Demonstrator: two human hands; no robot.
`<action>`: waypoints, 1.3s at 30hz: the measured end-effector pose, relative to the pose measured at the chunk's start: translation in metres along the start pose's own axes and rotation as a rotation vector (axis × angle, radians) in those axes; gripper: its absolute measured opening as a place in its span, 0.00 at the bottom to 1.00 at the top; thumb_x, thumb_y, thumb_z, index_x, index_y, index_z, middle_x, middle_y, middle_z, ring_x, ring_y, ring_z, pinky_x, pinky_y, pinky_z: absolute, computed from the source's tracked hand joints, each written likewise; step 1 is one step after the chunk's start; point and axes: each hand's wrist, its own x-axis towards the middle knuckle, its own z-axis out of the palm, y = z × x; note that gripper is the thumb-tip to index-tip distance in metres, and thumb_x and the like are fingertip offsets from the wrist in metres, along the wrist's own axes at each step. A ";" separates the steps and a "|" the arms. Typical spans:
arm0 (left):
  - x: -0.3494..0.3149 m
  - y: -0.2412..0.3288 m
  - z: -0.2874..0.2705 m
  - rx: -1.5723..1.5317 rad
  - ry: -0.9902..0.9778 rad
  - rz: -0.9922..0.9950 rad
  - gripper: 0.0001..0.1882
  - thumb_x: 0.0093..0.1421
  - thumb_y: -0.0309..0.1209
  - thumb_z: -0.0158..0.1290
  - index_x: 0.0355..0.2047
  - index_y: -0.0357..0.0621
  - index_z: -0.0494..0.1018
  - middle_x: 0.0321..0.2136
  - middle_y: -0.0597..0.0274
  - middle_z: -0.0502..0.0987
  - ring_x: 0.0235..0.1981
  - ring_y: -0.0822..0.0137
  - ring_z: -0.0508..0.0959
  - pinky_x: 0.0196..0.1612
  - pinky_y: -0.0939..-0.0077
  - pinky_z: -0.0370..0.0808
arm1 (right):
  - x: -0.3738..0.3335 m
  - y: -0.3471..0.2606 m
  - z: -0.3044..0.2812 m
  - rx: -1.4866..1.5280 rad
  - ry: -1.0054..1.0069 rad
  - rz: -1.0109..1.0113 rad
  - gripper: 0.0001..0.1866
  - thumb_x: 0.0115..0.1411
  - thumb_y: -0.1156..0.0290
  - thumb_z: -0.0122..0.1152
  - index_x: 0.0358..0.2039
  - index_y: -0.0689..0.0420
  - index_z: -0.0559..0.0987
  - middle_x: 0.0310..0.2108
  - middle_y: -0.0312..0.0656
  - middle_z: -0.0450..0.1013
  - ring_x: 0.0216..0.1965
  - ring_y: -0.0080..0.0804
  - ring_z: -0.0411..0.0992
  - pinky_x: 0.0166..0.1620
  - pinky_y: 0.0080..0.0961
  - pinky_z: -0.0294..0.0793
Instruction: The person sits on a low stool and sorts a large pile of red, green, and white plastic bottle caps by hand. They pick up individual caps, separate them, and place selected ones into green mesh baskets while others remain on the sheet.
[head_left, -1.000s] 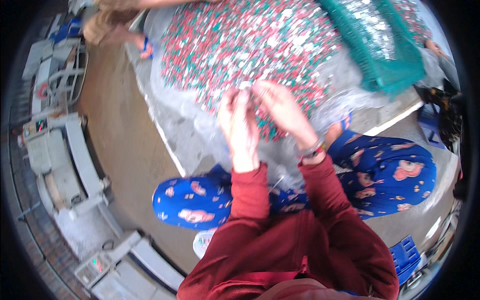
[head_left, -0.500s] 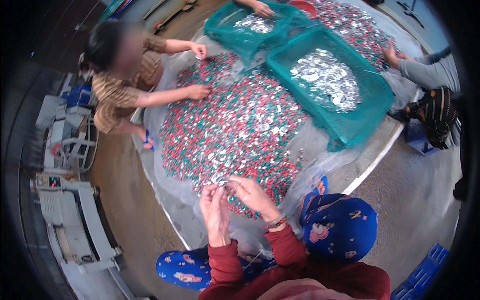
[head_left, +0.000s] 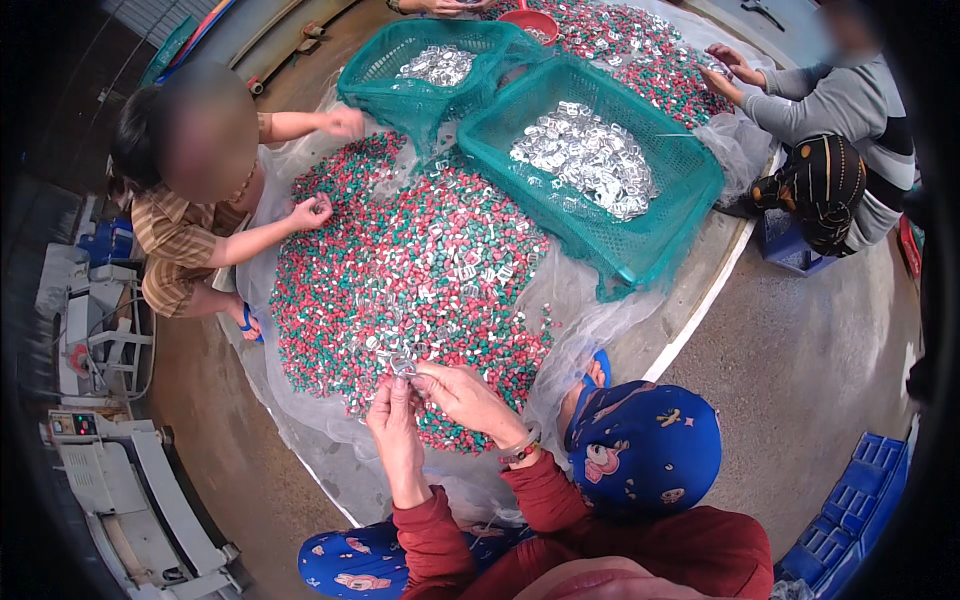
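Note:
My left hand (head_left: 396,425) and my right hand (head_left: 468,402) meet over the near edge of a big pile. Between their fingertips is a small silvery metal piece (head_left: 403,366), shaped like a flat buckle, pinched from both sides. The pile of small red, green and white pebble-like pieces (head_left: 420,285) spreads over white netting, with similar metal pieces scattered through it. Beyond it, a teal basket (head_left: 655,262) lined with green net holds a heap of silvery buckle-like pieces (head_left: 590,160).
A second teal basket (head_left: 365,85) with metal pieces and a red bowl (head_left: 530,22) lie farther back. One person in brown stripes (head_left: 180,225) squats at the left; another in grey sleeves (head_left: 815,125) sits at the right. Machines (head_left: 120,480) line the left; blue crates (head_left: 850,510) stand lower right.
My view has turned, so the pile and baskets appear farther left. Both my hands stay together on the metal piece. The person at the left has raised their hands off the pile.

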 end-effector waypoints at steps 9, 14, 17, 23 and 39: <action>-0.010 -0.014 -0.029 -0.182 -0.008 -0.134 0.05 0.59 0.28 0.56 0.34 0.39 0.75 0.30 0.66 0.76 0.28 0.77 0.71 0.31 0.83 0.66 | -0.003 0.007 -0.003 -0.201 -0.196 0.105 0.13 0.64 0.64 0.49 0.36 0.61 0.76 0.24 0.45 0.75 0.26 0.40 0.74 0.32 0.33 0.70; -0.017 -0.017 -0.030 -0.222 -0.001 -0.062 0.07 0.61 0.32 0.55 0.34 0.41 0.73 0.30 0.67 0.75 0.29 0.77 0.70 0.32 0.82 0.66 | -0.008 0.005 -0.002 -0.177 -0.254 0.054 0.12 0.63 0.64 0.49 0.38 0.58 0.76 0.24 0.48 0.74 0.27 0.45 0.74 0.31 0.36 0.69; -0.019 -0.017 -0.021 -0.114 0.070 0.034 0.09 0.62 0.33 0.53 0.34 0.40 0.73 0.29 0.67 0.75 0.29 0.78 0.69 0.33 0.82 0.66 | -0.007 0.002 -0.001 -0.202 -0.249 0.097 0.12 0.63 0.63 0.50 0.38 0.57 0.76 0.22 0.47 0.72 0.26 0.45 0.73 0.31 0.34 0.70; -0.019 -0.005 0.003 0.051 0.224 0.182 0.07 0.60 0.27 0.54 0.37 0.36 0.73 0.31 0.66 0.75 0.31 0.77 0.71 0.36 0.82 0.68 | 0.001 -0.013 0.013 0.016 0.038 0.065 0.09 0.58 0.71 0.57 0.37 0.61 0.76 0.28 0.43 0.74 0.31 0.32 0.74 0.35 0.28 0.72; -0.006 -0.026 -0.009 0.609 0.254 0.230 0.09 0.64 0.30 0.49 0.38 0.34 0.71 0.28 0.59 0.73 0.28 0.70 0.71 0.33 0.75 0.69 | 0.009 0.023 0.032 0.534 0.270 0.288 0.09 0.54 0.79 0.64 0.36 0.67 0.78 0.29 0.42 0.78 0.29 0.23 0.75 0.34 0.19 0.76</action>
